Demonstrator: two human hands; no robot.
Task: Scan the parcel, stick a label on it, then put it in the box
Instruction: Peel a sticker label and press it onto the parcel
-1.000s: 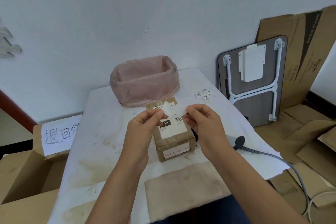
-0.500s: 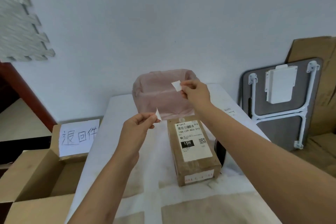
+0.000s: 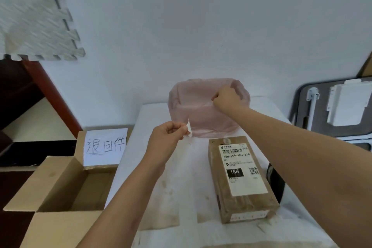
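Backing peeled off; my right hand [image 3: 226,97] now fisted at bin [image 3: 193,115], contents hidden. Left hand [image 3: 169,137] pinches label [image 3: 189,130]. Parcel [image 3: 241,179] on table, unlabelled. Sticking next.

We see a pink-lined bin [image 3: 193,115] at the stained white bench's [image 3: 177,191] far end, a folded table [image 3: 332,110] leaning right.
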